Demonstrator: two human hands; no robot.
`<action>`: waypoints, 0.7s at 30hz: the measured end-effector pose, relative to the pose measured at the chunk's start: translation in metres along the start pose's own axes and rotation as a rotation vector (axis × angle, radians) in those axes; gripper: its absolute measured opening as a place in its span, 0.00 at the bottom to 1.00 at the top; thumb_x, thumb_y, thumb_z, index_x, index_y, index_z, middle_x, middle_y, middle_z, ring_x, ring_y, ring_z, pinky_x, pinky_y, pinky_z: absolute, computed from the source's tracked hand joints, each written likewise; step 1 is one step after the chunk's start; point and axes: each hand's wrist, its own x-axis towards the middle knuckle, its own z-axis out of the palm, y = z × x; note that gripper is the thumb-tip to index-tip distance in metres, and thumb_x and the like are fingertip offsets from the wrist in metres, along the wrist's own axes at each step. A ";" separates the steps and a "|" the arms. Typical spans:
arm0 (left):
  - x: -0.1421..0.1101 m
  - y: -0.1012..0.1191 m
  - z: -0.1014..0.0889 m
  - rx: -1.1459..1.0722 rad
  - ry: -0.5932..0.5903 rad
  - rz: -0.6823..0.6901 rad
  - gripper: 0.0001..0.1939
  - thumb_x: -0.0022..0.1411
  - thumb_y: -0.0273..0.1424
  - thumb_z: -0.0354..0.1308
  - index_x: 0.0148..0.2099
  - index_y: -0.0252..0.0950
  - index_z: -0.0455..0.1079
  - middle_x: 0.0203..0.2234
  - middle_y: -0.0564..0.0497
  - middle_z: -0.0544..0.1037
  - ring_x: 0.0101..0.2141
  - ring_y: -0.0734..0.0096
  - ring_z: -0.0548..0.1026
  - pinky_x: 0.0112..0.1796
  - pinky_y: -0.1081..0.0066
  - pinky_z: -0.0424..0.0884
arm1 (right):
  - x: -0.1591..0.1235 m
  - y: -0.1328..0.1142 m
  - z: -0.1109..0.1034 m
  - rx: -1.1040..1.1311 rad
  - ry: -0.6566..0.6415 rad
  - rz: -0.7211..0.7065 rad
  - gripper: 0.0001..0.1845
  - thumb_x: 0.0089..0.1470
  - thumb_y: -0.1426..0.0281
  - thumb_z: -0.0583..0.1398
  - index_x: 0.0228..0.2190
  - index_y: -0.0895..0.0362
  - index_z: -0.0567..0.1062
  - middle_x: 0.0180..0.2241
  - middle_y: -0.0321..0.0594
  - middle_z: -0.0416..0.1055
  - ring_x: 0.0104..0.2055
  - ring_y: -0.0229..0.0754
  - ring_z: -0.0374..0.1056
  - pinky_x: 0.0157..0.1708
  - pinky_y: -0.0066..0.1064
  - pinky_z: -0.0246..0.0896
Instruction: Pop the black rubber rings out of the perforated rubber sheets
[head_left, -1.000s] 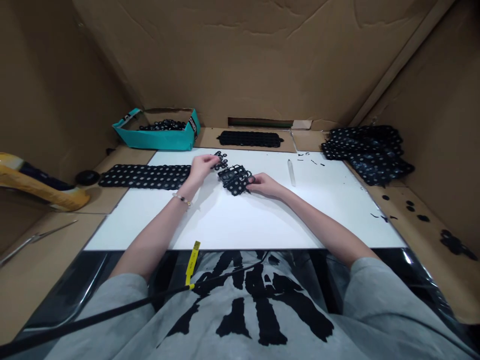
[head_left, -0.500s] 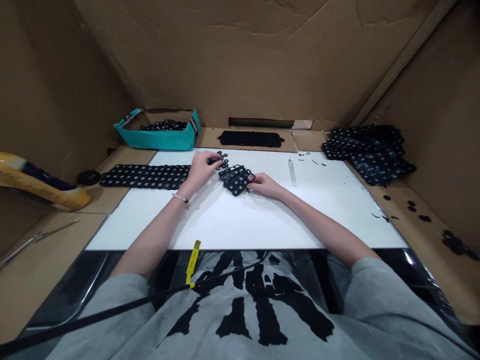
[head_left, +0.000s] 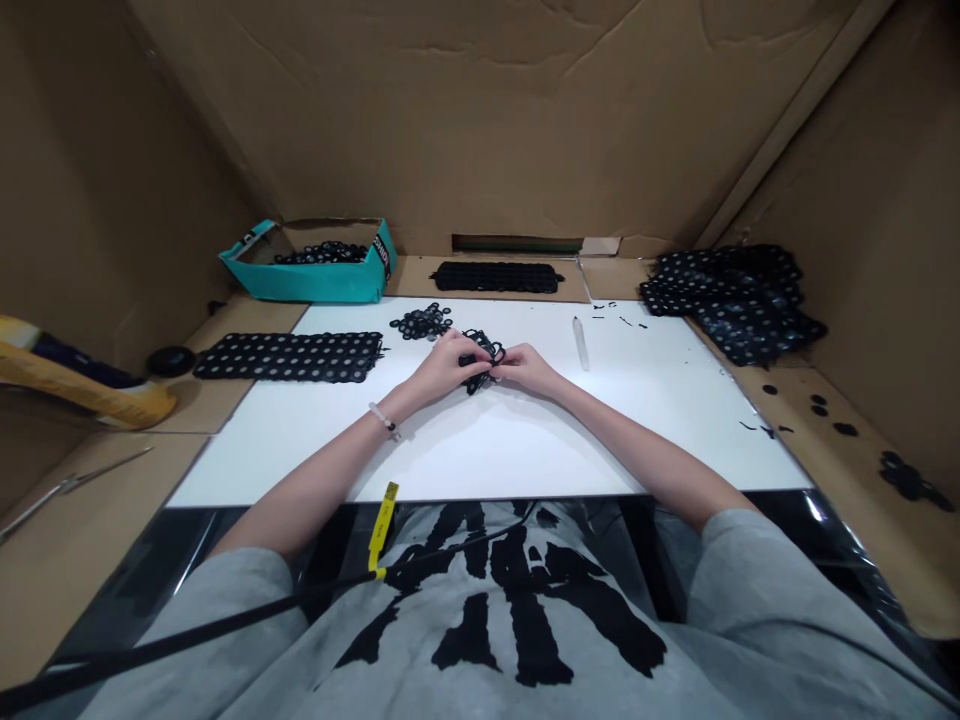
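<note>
From my head-cam feed: cardboard booth walls (head_left: 480, 120) all round, white board (head_left: 285, 460) in the middle, so everything here is placed off that board. Past its near edge, grey T-shirt (head_left: 585, 640) with black print, black cable (head_left: 187, 628) across it, yellow tag (head_left: 382, 525) on the cable. Right of the board, big heap of black perforated sheets (head_left: 727, 300) on cardboard, loose black scraps (head_left: 845, 429) nearer the board's right edge. Behind the far edge, teal cardboard box (head_left: 300, 285) with black rings (head_left: 322, 256) inside, and one black perforated sheet (head_left: 496, 277) lying flat. Another black perforated sheet (head_left: 289, 357) lies across the board's left edge. Left of the board, yellow padded object (head_left: 82, 385), round black object (head_left: 171, 361), metal tweezers (head_left: 67, 495). On the board near the far edge, clear rod (head_left: 579, 343) and a loose cluster of small black rings (head_left: 421, 322). Mid-board, left hand (head_left: 446, 368) and right hand (head_left: 529, 368) meet, fingertips of both pinched together on a black lattice piece (head_left: 480, 358), held just off the board, partly hidden. Beaded bracelet (head_left: 384, 421) on left wrist.
</note>
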 end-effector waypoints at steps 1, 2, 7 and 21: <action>0.001 0.000 0.001 -0.015 0.000 -0.017 0.13 0.61 0.42 0.59 0.39 0.41 0.80 0.36 0.48 0.82 0.40 0.58 0.70 0.46 0.60 0.64 | 0.000 0.000 0.000 0.016 0.014 0.009 0.13 0.39 0.63 0.65 0.22 0.61 0.77 0.20 0.35 0.70 0.26 0.37 0.62 0.30 0.29 0.55; 0.002 0.001 0.002 -0.031 0.000 -0.041 0.12 0.61 0.41 0.59 0.38 0.41 0.80 0.36 0.49 0.83 0.40 0.59 0.71 0.46 0.60 0.64 | 0.001 0.001 0.001 0.032 0.026 0.018 0.11 0.39 0.64 0.64 0.21 0.61 0.77 0.20 0.35 0.70 0.26 0.36 0.62 0.30 0.29 0.55; 0.007 0.000 0.005 -0.148 0.023 -0.204 0.10 0.56 0.38 0.62 0.34 0.39 0.81 0.33 0.47 0.83 0.38 0.58 0.77 0.44 0.62 0.68 | 0.002 -0.001 0.004 0.074 0.077 0.035 0.08 0.37 0.67 0.62 0.17 0.60 0.74 0.18 0.35 0.69 0.24 0.36 0.61 0.29 0.28 0.55; 0.012 -0.018 0.000 -0.530 0.189 -0.459 0.21 0.43 0.46 0.70 0.33 0.33 0.81 0.34 0.44 0.83 0.38 0.57 0.77 0.42 0.62 0.71 | 0.014 0.003 0.000 0.121 0.155 0.105 0.08 0.36 0.67 0.59 0.14 0.59 0.71 0.16 0.34 0.64 0.22 0.34 0.56 0.22 0.26 0.49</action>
